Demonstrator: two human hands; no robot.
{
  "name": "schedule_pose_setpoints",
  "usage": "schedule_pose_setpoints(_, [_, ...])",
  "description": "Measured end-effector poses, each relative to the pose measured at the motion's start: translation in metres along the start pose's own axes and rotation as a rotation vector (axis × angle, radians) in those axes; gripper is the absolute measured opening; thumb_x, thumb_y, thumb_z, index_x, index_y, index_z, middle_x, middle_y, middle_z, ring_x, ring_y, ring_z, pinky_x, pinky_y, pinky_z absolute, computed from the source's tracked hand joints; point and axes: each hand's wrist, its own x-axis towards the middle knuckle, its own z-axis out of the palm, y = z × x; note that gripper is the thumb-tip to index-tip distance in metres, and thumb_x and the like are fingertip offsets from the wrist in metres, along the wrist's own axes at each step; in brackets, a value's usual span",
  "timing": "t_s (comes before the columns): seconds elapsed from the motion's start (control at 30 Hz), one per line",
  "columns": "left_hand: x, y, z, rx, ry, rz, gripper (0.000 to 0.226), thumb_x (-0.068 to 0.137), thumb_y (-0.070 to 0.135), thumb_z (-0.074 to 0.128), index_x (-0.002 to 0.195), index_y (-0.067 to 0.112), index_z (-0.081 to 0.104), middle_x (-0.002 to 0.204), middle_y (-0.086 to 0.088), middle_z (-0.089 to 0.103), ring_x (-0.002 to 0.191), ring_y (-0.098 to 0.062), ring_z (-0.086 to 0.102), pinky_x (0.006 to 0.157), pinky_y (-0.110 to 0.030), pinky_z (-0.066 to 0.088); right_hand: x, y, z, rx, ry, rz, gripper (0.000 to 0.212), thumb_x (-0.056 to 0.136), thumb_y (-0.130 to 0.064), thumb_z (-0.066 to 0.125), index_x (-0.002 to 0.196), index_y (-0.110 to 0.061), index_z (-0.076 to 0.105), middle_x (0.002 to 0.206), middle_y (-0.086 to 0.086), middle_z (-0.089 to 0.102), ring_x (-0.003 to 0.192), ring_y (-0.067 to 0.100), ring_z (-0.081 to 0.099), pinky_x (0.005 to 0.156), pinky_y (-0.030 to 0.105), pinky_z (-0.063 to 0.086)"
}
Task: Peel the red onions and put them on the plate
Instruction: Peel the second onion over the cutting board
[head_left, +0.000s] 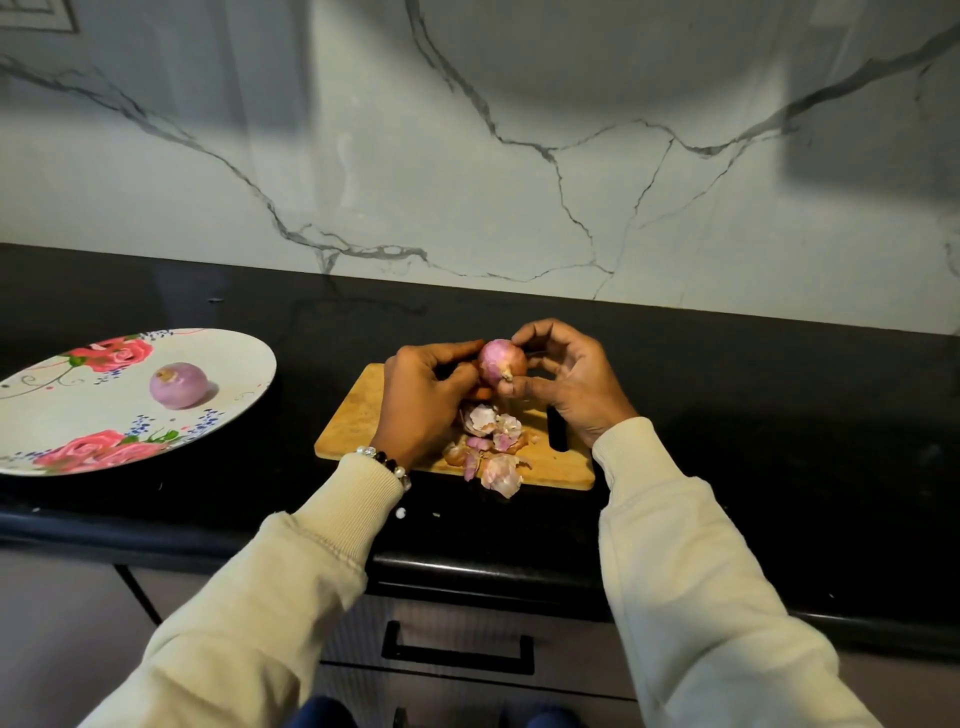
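- The left hand curls round the red onion from the left side, thumb and fingers against its skin, likely to steady it while the other hand works.
- The right hand grips the same onion from the right, fingertips on its top and thumb just under the root tuft, which points toward the camera; this reads as a pinch meant to lift or tear off the next layer of skin.
- The onion is held in the air above the wooden cutting board, probably so that whatever comes off drops there and not on the counter.
- A heap of onion skins lies on the board right below the hands, one piece overhanging its near edge.
- A dark knife handle lies on the board just beside the right wrist, untouched; its blade cannot be made out.
- Well to the left, a floral plate sits on the counter with one peeled onion near its middle, so part of the job looks done.
- Cream sleeves and a beaded bracelet show at the wrists.
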Motion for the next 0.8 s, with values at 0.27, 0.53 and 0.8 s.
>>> schedule_pose_setpoints(0.27, [-0.0023, 0.0020, -0.0013, 0.164, 0.063, 0.198, 0.022, 0.088, 0.015, 0.071, 0.109, 0.017, 0.074, 0.098, 0.005, 0.074, 0.088, -0.004, 0.070, 0.081, -0.031, 0.059, -0.0003, -0.0008, -0.0003, 0.076, 0.078, 0.090, 0.040, 0.069, -0.003, 0.083, 0.105, -0.012, 0.067, 0.110, 0.015, 0.069, 0.102, 0.031, 0.068, 0.085, 0.045, 0.060])
schedule_pose_setpoints(0.53, [-0.0047, 0.0072, -0.0014, 0.301, 0.054, 0.244, 0.016, 0.085, 0.011, 0.073, 0.100, 0.009, 0.076, 0.082, 0.010, 0.068, 0.075, 0.010, 0.064, 0.069, -0.006, 0.049, -0.0013, -0.0007, 0.0002, -0.007, 0.042, 0.055, 0.041, 0.068, 0.002, 0.084, 0.102, -0.015, 0.068, 0.109, 0.008, 0.070, 0.101, 0.021, 0.069, 0.087, 0.036, 0.059])
schedule_pose_setpoints(0.8, [-0.0024, 0.0047, -0.0019, 0.451, 0.062, 0.278, 0.006, 0.082, 0.011, 0.075, 0.087, 0.007, 0.074, 0.077, 0.002, 0.069, 0.068, -0.005, 0.062, 0.063, -0.014, 0.051, -0.0013, 0.0013, 0.0015, -0.055, 0.040, 0.026, 0.041, 0.069, 0.004, 0.084, 0.101, -0.015, 0.068, 0.106, 0.002, 0.070, 0.103, 0.019, 0.068, 0.090, 0.036, 0.057])
